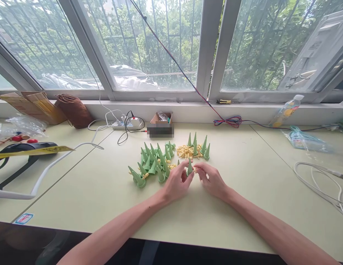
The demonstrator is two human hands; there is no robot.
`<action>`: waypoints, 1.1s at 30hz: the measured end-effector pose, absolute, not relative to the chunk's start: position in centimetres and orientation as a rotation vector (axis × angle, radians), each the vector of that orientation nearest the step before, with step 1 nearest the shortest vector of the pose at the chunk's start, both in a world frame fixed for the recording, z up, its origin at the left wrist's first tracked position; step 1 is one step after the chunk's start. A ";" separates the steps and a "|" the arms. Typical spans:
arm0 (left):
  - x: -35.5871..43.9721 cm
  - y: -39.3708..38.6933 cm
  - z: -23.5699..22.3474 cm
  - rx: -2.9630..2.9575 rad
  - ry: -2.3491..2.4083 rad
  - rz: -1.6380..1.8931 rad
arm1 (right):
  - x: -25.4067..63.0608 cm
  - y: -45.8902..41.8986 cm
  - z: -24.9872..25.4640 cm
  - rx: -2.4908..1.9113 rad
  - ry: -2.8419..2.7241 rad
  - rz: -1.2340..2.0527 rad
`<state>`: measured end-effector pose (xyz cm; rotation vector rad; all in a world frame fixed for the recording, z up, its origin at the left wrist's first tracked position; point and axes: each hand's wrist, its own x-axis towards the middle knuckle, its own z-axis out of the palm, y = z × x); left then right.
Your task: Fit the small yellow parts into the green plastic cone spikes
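Observation:
My left hand [178,179] is closed around a green cone [189,167] that points upward. Just to its right, the fingertips of my right hand [212,179] pinch a small yellow piece [195,170] close against the cone's side. Whether that piece touches the cone I cannot make out. Left of my hands lies a cluster of green cones [151,162], some with yellow pieces on them, standing or tipped over. Beyond my hands is a pile of small yellow pieces [185,151] with several more green cones [206,151] standing in and beside it.
At the back are a small open box [161,117], a power strip [127,123] and a bundle of red and blue cable [228,120]. A black headset [30,154] and white cord lie left. A white cable [320,180] and a bottle [287,110] are on the right.

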<state>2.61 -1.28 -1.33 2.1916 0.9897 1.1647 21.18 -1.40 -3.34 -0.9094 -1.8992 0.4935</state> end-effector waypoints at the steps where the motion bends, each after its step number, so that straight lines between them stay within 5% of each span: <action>1: 2.6 -1.3 -1.3 2.196 0.987 1.168 | 21.2 -1.4 -3.3 -0.915 -1.893 0.497; 33: 2.6 -1.1 -1.1 2.013 0.875 1.325 | 21.0 -1.5 -3.6 -0.872 -1.886 0.519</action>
